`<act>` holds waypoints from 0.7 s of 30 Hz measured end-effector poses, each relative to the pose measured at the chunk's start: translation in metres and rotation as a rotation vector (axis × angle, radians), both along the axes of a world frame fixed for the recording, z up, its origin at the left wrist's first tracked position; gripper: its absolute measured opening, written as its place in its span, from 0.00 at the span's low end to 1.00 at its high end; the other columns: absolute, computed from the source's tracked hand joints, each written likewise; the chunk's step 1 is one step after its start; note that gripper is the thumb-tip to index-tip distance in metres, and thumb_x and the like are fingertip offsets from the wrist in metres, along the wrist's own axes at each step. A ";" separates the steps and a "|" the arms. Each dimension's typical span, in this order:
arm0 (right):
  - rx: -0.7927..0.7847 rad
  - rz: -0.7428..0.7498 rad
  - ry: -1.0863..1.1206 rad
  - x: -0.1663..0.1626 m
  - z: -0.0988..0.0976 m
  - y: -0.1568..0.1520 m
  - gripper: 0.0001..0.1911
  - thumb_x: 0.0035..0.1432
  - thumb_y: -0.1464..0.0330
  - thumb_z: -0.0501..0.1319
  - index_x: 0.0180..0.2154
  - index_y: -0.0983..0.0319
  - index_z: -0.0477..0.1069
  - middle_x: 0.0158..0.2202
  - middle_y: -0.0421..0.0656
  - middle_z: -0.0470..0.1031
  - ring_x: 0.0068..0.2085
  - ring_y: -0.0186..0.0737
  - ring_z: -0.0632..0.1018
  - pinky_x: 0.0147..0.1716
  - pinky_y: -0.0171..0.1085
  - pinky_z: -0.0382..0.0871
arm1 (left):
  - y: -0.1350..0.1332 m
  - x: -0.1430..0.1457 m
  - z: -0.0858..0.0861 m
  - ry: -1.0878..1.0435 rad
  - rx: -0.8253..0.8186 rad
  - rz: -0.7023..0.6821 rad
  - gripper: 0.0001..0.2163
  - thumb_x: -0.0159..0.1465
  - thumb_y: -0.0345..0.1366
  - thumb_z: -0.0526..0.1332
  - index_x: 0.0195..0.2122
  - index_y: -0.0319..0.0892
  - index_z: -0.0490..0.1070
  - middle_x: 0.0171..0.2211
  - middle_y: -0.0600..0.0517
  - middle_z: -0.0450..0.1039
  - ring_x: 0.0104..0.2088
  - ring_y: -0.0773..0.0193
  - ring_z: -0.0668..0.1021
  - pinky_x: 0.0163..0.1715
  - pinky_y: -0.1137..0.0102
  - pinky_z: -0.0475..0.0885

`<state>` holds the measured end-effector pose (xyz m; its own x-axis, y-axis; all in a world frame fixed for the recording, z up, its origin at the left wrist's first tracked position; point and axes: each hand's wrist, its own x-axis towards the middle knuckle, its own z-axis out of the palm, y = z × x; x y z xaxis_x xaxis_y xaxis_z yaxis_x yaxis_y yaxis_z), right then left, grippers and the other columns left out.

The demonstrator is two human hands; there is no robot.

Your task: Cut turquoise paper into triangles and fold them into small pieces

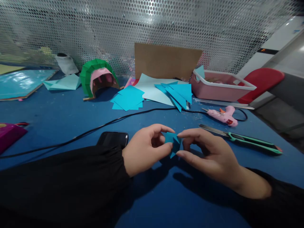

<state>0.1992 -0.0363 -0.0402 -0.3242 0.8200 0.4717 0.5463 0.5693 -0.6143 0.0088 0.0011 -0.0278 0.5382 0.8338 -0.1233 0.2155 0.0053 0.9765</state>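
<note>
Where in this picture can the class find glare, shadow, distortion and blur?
Head view, glare: bright near the top of the metal sheet, a glint on the phone; head view, shadow: dark on the table below the hands; head view, distortion: rows of holes curve toward the sides; head view, blur: shapes behind the metal sheet look vague.

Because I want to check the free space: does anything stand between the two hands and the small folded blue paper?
Nothing visible does. The left hand holds the folded blue paper, and the right hand has fingertips at its edge. The phone and the utility knife lie off to the sides.
</note>
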 end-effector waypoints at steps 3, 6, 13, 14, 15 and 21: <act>-0.019 -0.019 0.034 0.000 -0.001 0.000 0.14 0.55 0.68 0.64 0.42 0.59 0.65 0.23 0.35 0.68 0.25 0.33 0.74 0.27 0.32 0.69 | 0.000 0.000 0.001 0.010 0.017 -0.005 0.13 0.56 0.33 0.61 0.43 0.40 0.70 0.24 0.56 0.67 0.24 0.69 0.70 0.24 0.74 0.66; -0.041 -0.016 -0.007 0.001 0.000 0.001 0.15 0.55 0.69 0.64 0.44 0.59 0.65 0.22 0.34 0.68 0.23 0.32 0.73 0.26 0.31 0.69 | -0.001 0.000 0.002 0.030 0.008 0.011 0.12 0.56 0.33 0.61 0.42 0.42 0.71 0.25 0.56 0.67 0.24 0.69 0.70 0.21 0.75 0.64; 0.030 -0.048 -0.042 0.001 0.003 -0.001 0.10 0.56 0.74 0.58 0.41 0.60 0.69 0.23 0.36 0.72 0.23 0.32 0.74 0.25 0.30 0.69 | 0.001 0.001 0.001 -0.064 -0.099 -0.004 0.12 0.56 0.31 0.62 0.43 0.39 0.69 0.30 0.53 0.72 0.27 0.68 0.73 0.28 0.72 0.69; 0.037 -0.053 -0.032 0.001 0.003 -0.002 0.10 0.56 0.74 0.58 0.41 0.60 0.69 0.23 0.37 0.73 0.24 0.32 0.74 0.26 0.31 0.70 | 0.002 0.002 0.001 -0.081 -0.121 -0.004 0.12 0.57 0.30 0.62 0.43 0.38 0.68 0.29 0.53 0.72 0.27 0.69 0.73 0.28 0.73 0.69; 0.042 -0.060 -0.025 0.001 0.003 -0.002 0.10 0.57 0.74 0.58 0.41 0.60 0.70 0.24 0.37 0.74 0.25 0.32 0.75 0.27 0.31 0.70 | 0.002 0.002 0.001 -0.089 -0.141 -0.003 0.13 0.57 0.30 0.62 0.43 0.38 0.68 0.27 0.54 0.72 0.26 0.69 0.72 0.27 0.73 0.68; 0.039 -0.060 -0.016 0.004 0.001 -0.002 0.11 0.58 0.74 0.59 0.43 0.61 0.72 0.31 0.42 0.79 0.29 0.34 0.78 0.30 0.31 0.72 | 0.003 0.001 0.004 -0.095 -0.191 0.047 0.16 0.57 0.30 0.62 0.48 0.39 0.66 0.20 0.61 0.64 0.20 0.72 0.68 0.22 0.75 0.66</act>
<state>0.2034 -0.0385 -0.0392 -0.2824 0.8195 0.4986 0.5898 0.5582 -0.5835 0.0103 0.0041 -0.0240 0.5157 0.8247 -0.2322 0.1176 0.2004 0.9726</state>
